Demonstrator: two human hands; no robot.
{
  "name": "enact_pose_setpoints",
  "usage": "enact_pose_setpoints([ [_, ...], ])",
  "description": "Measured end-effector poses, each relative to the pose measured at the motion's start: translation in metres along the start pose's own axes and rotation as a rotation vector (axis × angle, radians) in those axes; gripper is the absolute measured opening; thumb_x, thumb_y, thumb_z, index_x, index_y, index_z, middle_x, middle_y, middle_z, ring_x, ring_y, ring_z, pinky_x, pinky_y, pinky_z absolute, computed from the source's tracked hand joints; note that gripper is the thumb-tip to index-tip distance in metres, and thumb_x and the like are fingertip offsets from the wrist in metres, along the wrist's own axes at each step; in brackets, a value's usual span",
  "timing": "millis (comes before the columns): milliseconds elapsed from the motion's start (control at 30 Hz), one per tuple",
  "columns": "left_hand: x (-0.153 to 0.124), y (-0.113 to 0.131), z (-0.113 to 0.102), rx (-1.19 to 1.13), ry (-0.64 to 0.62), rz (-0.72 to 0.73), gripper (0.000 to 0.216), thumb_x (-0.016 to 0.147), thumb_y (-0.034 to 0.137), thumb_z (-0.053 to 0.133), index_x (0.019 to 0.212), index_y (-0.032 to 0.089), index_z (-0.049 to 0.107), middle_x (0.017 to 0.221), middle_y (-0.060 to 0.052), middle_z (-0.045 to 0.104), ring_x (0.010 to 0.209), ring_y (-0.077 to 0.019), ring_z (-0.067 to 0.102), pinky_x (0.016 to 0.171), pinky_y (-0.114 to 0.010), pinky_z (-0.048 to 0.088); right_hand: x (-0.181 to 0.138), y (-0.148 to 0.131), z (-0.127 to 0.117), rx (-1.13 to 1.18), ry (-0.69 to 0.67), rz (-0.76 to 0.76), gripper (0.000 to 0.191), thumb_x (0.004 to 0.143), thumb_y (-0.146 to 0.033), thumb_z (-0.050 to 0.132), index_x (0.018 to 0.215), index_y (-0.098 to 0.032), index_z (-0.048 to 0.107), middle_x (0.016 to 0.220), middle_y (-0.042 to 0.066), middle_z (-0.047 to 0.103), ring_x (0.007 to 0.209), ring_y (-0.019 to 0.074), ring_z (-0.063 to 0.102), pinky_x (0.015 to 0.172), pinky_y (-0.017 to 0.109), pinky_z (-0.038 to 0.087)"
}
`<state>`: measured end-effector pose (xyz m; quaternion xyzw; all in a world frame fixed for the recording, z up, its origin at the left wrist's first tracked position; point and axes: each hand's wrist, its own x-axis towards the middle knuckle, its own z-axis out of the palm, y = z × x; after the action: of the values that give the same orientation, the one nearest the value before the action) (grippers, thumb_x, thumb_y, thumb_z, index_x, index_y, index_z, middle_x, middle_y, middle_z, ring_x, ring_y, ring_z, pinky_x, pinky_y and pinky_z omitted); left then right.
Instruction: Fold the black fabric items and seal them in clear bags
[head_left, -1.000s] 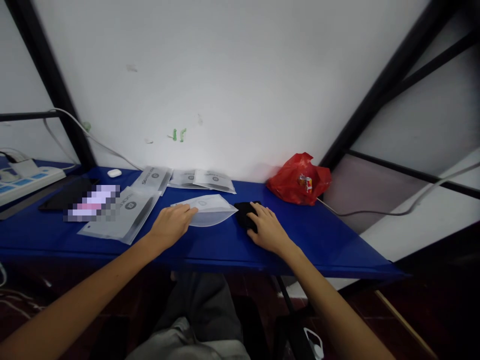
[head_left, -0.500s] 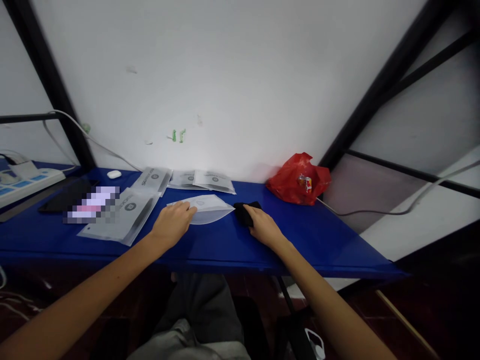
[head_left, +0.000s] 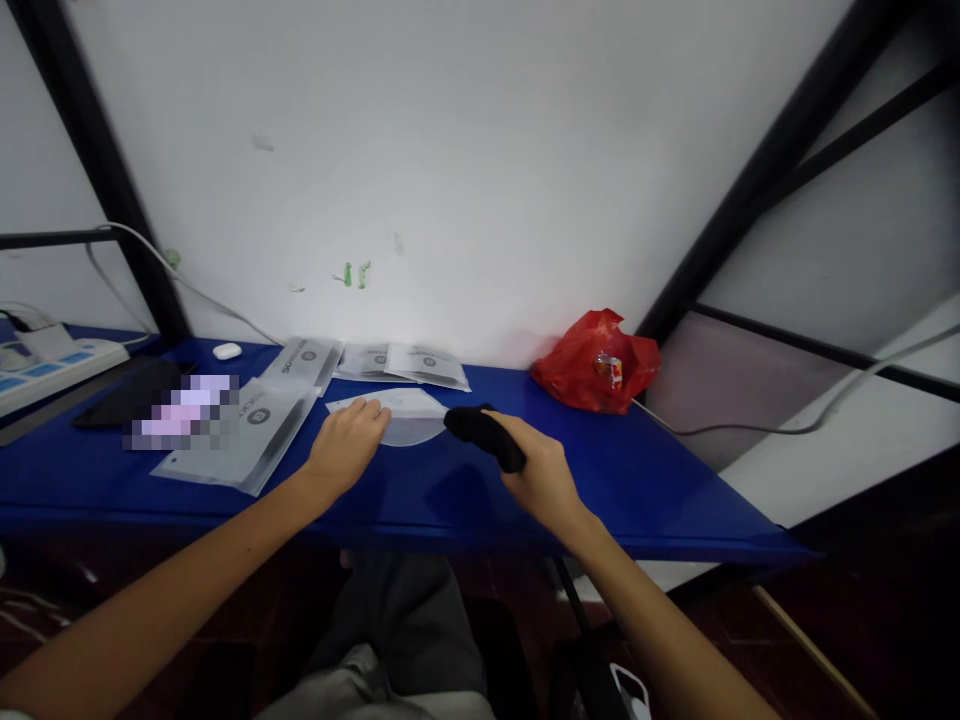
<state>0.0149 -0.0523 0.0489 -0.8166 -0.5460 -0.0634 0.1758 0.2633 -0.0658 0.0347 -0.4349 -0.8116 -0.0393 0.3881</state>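
Note:
My left hand [head_left: 351, 440] is closed on the left part of a translucent zip bag [head_left: 412, 408], which gapes open toward the right. Its lower film bulges down onto the blue tabletop. In my right hand [head_left: 541, 470] is a folded black cloth item [head_left: 484, 432], perhaps a sock, gripped at its right end. It is raised off the table, its left tip at the bag's open edge; whether it reaches inside I cannot tell.
Printed frosted bags lie at left [head_left: 247, 430] and behind [head_left: 427, 365]. A phone with a blurred screen [head_left: 180, 410], a white case [head_left: 227, 351] and a power strip [head_left: 60, 365] stand further left. A red plastic bag [head_left: 596, 365] sits at right by the wall, near a black frame post.
My right hand has lifted the black cloth item off the table and brought its tip left to the bag's opening. My left hand has barely moved.

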Motion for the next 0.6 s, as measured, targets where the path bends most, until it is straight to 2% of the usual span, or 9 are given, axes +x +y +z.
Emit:
enact_pose_setpoints([
  [33, 0.001, 0.001, 0.0, 0.003, -0.005, 0.004, 0.029, 0.083, 0.001, 0.04, 0.099, 0.013, 0.061, 0.091, -0.011, 0.061, 0.092, -0.0236, 0.057, 0.065, -0.03, 0.045, 0.001, -0.007, 0.001, 0.021, 0.052, -0.033, 0.054, 0.069, -0.002, 0.044, 0.119, -0.02, 0.057, 0.116, 0.007, 0.066, 0.106, 0.0202, 0.062, 0.092, 0.036, 0.05],
  [100, 0.003, 0.004, -0.001, -0.002, -0.013, 0.001, 0.028, 0.086, 0.004, 0.04, 0.101, 0.014, 0.061, 0.089, -0.01, 0.062, 0.091, -0.0235, 0.059, 0.062, -0.029, 0.044, 0.001, -0.018, 0.006, 0.058, 0.068, -0.114, 0.056, 0.07, -0.002, 0.044, 0.122, -0.02, 0.054, 0.117, 0.007, 0.065, 0.107, 0.019, 0.062, 0.091, 0.035, 0.051],
  [267, 0.006, 0.009, -0.007, -0.054, -0.024, -0.037, 0.027, 0.093, 0.015, 0.037, 0.101, 0.017, 0.062, 0.084, -0.008, 0.064, 0.086, -0.0228, 0.062, 0.059, -0.028, 0.042, -0.001, -0.025, 0.028, 0.081, -0.038, -0.312, 0.066, 0.068, 0.001, 0.044, 0.132, -0.018, 0.045, 0.125, 0.012, 0.06, 0.115, 0.0202, 0.057, 0.092, 0.036, 0.051],
  [400, 0.006, 0.008, -0.008, -0.117, -0.007, -0.038, 0.035, 0.096, 0.025, 0.03, 0.095, 0.017, 0.064, 0.079, -0.008, 0.065, 0.081, -0.0226, 0.064, 0.06, -0.028, 0.041, -0.003, -0.017, 0.039, 0.006, -0.086, -0.326, 0.066, 0.069, 0.001, 0.047, 0.132, -0.015, 0.045, 0.125, 0.015, 0.059, 0.116, 0.0227, 0.056, 0.093, 0.038, 0.051],
  [600, 0.01, 0.006, -0.005, -0.196, 0.033, -0.04, 0.034, 0.096, 0.027, 0.033, 0.092, 0.017, 0.065, 0.08, -0.007, 0.067, 0.076, -0.0221, 0.065, 0.06, -0.028, 0.039, -0.007, -0.016, 0.042, -0.005, -0.157, -0.311, 0.071, 0.066, 0.002, 0.048, 0.134, -0.016, 0.043, 0.129, 0.016, 0.056, 0.119, 0.0239, 0.054, 0.093, 0.037, 0.051],
])
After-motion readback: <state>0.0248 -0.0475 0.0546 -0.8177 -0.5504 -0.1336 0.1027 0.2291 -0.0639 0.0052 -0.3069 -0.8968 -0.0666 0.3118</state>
